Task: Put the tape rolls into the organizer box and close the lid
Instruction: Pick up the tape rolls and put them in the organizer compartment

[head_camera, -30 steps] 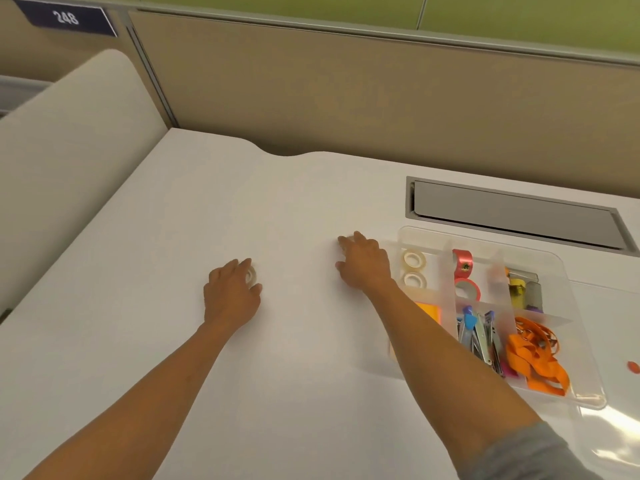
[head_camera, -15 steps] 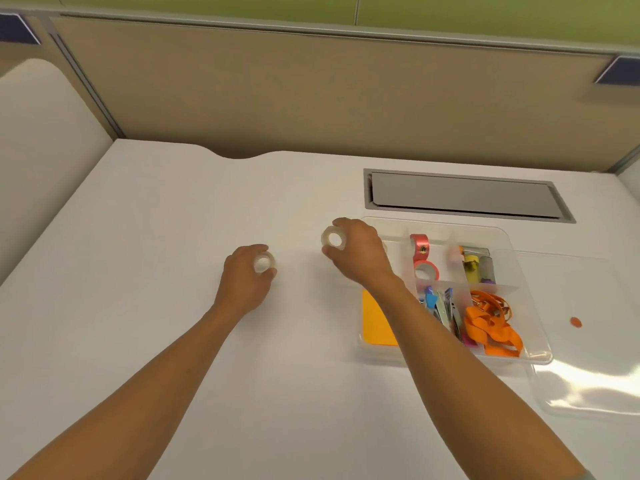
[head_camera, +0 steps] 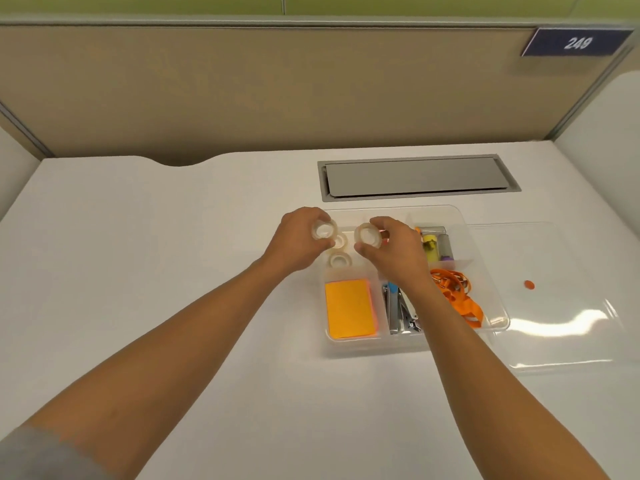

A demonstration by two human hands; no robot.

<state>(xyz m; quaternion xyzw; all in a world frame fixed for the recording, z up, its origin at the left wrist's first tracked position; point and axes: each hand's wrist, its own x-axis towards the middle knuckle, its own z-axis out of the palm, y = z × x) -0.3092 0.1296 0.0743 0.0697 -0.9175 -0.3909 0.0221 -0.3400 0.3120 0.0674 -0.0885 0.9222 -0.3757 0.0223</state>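
The clear organizer box (head_camera: 485, 299) lies open on the white desk, its clear lid (head_camera: 561, 323) flat to its right. My left hand (head_camera: 294, 244) grips a clear tape roll (head_camera: 323, 231) above the box's far-left compartment. My right hand (head_camera: 394, 251) grips a second clear tape roll (head_camera: 367, 234) just beside it, over the same corner. Two more clear tape rolls lie in that compartment, one (head_camera: 340, 260) fully seen and one (head_camera: 338, 241) partly hidden under my left fingers.
The box also holds an orange sticky-note pad (head_camera: 349, 308), staplers (head_camera: 398, 310), orange bands (head_camera: 453, 292) and a yellow item (head_camera: 430, 245). A grey cable hatch (head_camera: 415, 176) sits behind the box. A beige partition closes the desk's far side.
Both hands picked up a tape roll from the desk and carried it right to the box's far-left compartment. The view swung right with them.
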